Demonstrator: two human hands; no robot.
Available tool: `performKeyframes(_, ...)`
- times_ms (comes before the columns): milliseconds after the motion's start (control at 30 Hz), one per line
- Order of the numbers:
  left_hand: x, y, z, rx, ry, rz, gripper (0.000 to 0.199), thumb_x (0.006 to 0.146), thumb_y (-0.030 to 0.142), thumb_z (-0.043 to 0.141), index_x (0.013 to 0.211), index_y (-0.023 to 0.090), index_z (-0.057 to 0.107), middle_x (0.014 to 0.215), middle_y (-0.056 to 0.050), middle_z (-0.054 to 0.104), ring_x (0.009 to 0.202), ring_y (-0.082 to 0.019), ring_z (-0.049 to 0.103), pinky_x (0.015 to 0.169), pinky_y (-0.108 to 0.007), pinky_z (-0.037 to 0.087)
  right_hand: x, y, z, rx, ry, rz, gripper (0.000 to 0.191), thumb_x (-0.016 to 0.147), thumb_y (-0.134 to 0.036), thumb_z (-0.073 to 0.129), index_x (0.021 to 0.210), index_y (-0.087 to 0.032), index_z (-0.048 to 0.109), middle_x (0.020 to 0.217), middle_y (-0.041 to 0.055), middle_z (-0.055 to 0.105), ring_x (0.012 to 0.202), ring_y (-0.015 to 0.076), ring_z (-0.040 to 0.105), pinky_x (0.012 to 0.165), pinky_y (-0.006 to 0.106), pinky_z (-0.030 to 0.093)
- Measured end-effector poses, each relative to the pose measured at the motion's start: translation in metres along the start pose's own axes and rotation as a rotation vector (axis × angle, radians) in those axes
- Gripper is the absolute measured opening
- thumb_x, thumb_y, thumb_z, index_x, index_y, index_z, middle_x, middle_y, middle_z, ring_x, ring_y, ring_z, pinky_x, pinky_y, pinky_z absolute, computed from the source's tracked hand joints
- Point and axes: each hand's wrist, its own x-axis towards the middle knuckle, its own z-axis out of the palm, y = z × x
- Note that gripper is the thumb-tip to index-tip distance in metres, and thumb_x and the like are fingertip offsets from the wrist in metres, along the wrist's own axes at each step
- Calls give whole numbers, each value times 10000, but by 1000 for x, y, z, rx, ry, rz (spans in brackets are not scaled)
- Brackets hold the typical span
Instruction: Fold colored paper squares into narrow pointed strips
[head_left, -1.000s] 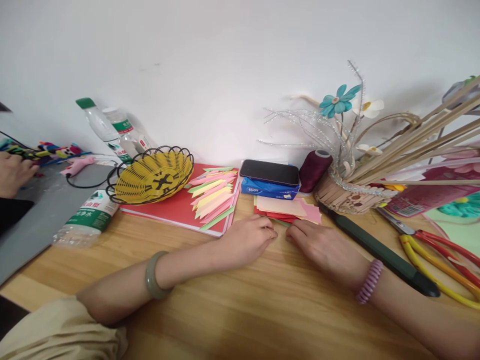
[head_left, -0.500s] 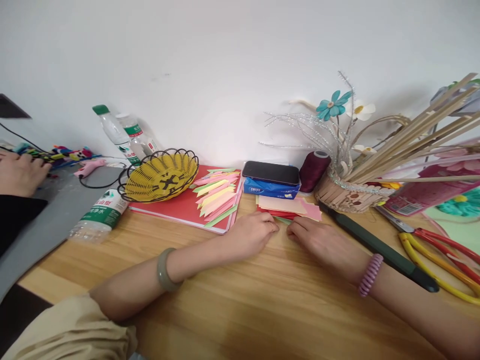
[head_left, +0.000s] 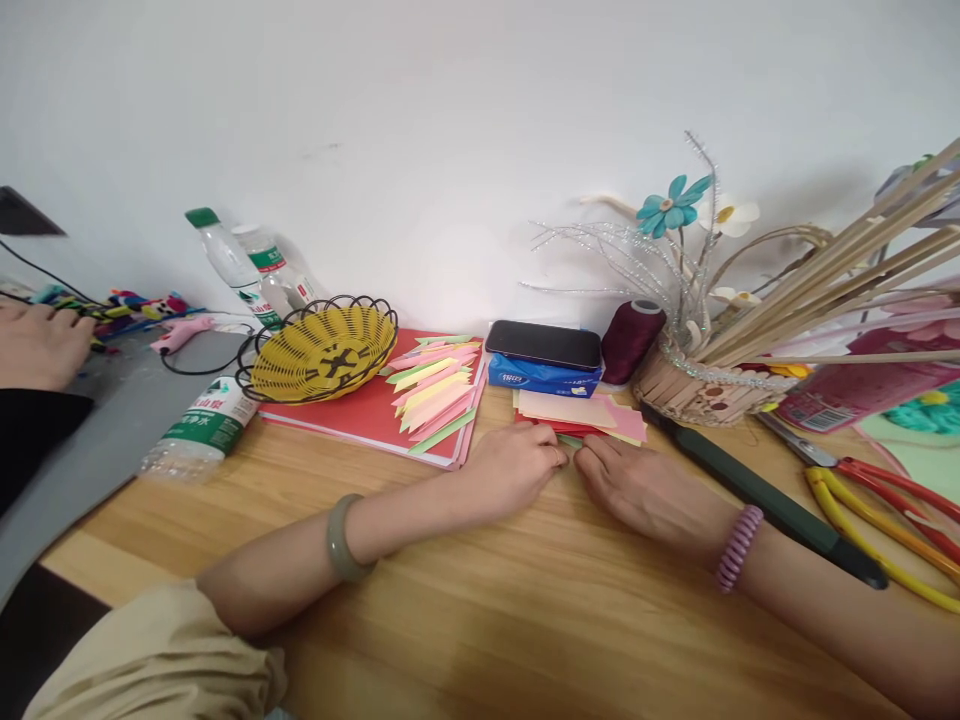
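A pale, wood-grained tabletop (head_left: pixel 487 610) runs back to a plain white wall (head_left: pixel 450 150) at twelve o'clock, taking the spot between the hands as the dial's centre. A flat grey mat (head_left: pixel 124 420) covers the far side at nine o'clock, where a co-worker's hand (head_left: pixel 45 345) in a black sleeve rests.

The left hand (head_left: pixel 517 475) and right hand (head_left: pixel 637 495) sit close together with fingers curled in; their tips are hidden, so whether either grips anything cannot be told. A narrow green paper piece (head_left: pixel 571 441) shows between them at twelve o'clock, by the near edge of a stack of pink, cream and red paper cards (head_left: pixel 574 407).

Beyond that stack, a blue plastic-wrapped tissue pack (head_left: pixel 544 377) bears a black phone (head_left: pixel 544 344). Pointed pastel paper strips (head_left: pixel 435 395) lie at ten o'clock on a red sheet (head_left: pixel 337 424), partly under a yellow woven oval basket (head_left: pixel 322 355). A dark green, long-handled tool (head_left: pixel 772 495) borders the right hand at three o'clock, with red-and-yellow-handled scissors (head_left: pixel 862 490) past it.

Wood grain spreads between the forearms at six o'clock and along the left forearm toward nine. The table's edge drops into a dark gap (head_left: pixel 60 615) around eight o'clock.
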Motion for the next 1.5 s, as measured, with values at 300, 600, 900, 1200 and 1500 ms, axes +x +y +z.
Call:
performKeyframes(300,13,4,9,87,-1,-71,179,902,146,430,897,121,607,940,-93,610,886,-223,582,725,-329,490,-23,-9,-2,143,-19,209,274,937,-206,278,812,-143,514,759,89,558,669,184,539,602,305,431)
performKeyframes(600,22,5,-9,123,-91,-98,173,886,235,482,852,147,627,865,-75,657,822,-229,625,663,-307,488,-14,3,-9,352,-144,215,187,917,-206,382,826,-189,545,795,30,604,692,152,580,638,277,459)
performKeyframes(900,20,5,-1,163,-115,-73,212,918,184,403,928,129,607,928,-89,633,857,-213,612,686,-297,485,-12,8,-1,351,-111,148,192,909,-188,377,880,-184,567,870,51,623,765,174,585,660,289,448)
performKeyframes(1200,13,13,3,210,-108,-68,223,914,120,365,990,119,575,931,-86,598,834,-210,603,656,-296,507,-6,10,11,340,-63,229,240,916,-207,356,895,-168,592,848,72,634,738,175,600,633,280,444)
performKeyframes(1500,21,8,4,160,-114,-126,223,854,20,400,988,72,571,979,-126,590,857,-228,605,692,-319,511,-1,8,4,352,-127,266,176,899,-217,436,891,-193,610,881,34,656,772,167,609,661,273,442)
